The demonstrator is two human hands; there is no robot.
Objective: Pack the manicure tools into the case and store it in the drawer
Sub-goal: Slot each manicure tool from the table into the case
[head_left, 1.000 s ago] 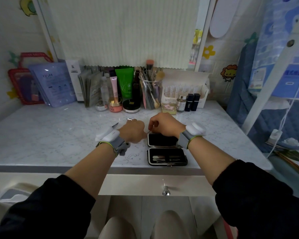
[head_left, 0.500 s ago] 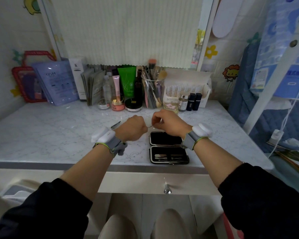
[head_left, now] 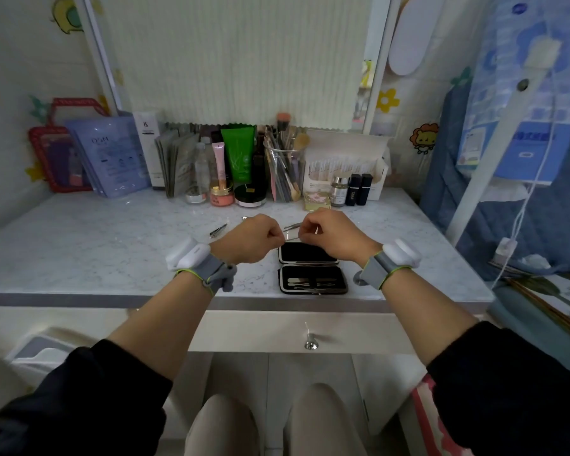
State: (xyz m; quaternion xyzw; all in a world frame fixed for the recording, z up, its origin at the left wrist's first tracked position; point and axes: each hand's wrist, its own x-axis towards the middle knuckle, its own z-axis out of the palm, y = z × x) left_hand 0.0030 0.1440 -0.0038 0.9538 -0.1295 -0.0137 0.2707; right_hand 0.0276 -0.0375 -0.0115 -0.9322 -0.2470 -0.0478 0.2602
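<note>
An open black manicure case (head_left: pixel 312 267) lies near the table's front edge, with several metal tools strapped in its near half (head_left: pixel 313 284). My left hand (head_left: pixel 250 237) and my right hand (head_left: pixel 330 235) hover just above the case's far half, fists nearly touching. Both pinch the ends of a thin metal tool (head_left: pixel 292 239) held between them. Metal nail clippers (head_left: pixel 218 230) lie on the table left of my left hand. Another metal tool (head_left: pixel 292 226) lies just behind my hands. The drawer (head_left: pixel 305 330) with a crystal knob sits shut below the tabletop.
Cosmetics line the back of the marble table (head_left: pixel 112 245): a green tube (head_left: pixel 239 156), a brush cup (head_left: pixel 282 172), jars, bottles and a white box (head_left: pixel 343 166). Pouches (head_left: pixel 89 156) lean at back left. A white post (head_left: pixel 494 143) and bedding stand to the right.
Both hands lifted off the case and drew together; a thin metal tool now spans between them. The clippers and another tool behind the hands have come into sight.
</note>
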